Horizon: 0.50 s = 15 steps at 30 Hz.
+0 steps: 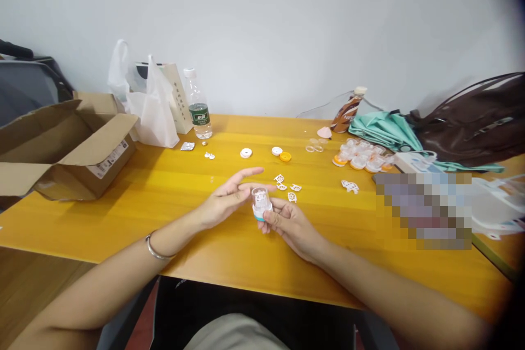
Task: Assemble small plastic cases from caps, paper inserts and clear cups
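Observation:
My right hand (293,224) grips a small clear domed container (261,200) by its white and teal base, with a white piece visible inside. The container stands nearly upright above the table. My left hand (229,197) is open, fingers stretched out beside and behind the dome; its thumb tip is close to the dome, and I cannot tell if it touches. Just beyond the hands lie several white openwork wheel-like pieces (291,197). Farther back are a white ring-shaped cap (245,153), a white cap (276,151) and an orange cap (285,157).
An open cardboard box (94,153), white plastic bag (153,112) and water bottle (199,115) stand left. Right are clustered clear containers (363,156), more white pieces (350,186), a brown-labelled bottle (348,112), teal cloth (385,128), a dark bag (471,120) and a blurred-out patch.

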### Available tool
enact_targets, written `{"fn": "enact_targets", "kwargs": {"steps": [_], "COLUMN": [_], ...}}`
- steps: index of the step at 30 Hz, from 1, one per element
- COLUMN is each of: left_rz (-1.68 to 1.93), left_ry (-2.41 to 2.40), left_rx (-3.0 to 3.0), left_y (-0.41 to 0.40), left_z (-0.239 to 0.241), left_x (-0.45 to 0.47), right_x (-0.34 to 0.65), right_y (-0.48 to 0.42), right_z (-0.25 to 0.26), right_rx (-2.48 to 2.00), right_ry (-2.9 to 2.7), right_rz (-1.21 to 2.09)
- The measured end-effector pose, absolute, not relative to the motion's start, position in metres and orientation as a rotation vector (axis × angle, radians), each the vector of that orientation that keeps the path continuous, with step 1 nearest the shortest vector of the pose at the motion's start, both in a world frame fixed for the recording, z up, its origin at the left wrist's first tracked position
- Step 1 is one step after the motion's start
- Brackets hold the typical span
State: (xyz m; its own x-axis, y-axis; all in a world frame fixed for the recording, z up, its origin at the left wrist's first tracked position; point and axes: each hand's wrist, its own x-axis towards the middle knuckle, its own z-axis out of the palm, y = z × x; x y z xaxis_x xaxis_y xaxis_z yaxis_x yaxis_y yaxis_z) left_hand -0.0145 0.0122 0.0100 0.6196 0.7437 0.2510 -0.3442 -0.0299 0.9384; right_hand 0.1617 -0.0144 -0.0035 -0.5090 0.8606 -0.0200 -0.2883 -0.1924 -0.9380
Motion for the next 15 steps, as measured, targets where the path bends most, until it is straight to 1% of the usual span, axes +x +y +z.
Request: {"fn": "enact_targets", "kwargs": {"steps": [4, 9, 13, 15], "left_rz": [1.021, 0.881, 0.988, 0.957], "left_ry": [0.428, 0.366, 0.408, 0.397], "left_rx": [1.408, 1.379, 1.436, 1.402], "left_y": [0.0106, 0.0086, 0.0083, 0.0090], "left_z": [0.0102, 0.0114, 0.0114, 0.0115], "left_x": [-0.0136, -0.0142, -0.0148, -0.0153], "right_x": [0.1620, 0.1621, 0.1615, 0.1614], "right_y": [-0.0135, -0.0130, -0.0137, -0.0141], "right_z": [-0.0043, -0.0054, -0.0049, -0.0043], "right_rx": [-0.718, -0.714, -0.713, -0.704], "right_ry": [-1.266, -1.273, -1.266, -1.256], "right_rz": [1.826, 1.825, 1.829, 1.821]}}
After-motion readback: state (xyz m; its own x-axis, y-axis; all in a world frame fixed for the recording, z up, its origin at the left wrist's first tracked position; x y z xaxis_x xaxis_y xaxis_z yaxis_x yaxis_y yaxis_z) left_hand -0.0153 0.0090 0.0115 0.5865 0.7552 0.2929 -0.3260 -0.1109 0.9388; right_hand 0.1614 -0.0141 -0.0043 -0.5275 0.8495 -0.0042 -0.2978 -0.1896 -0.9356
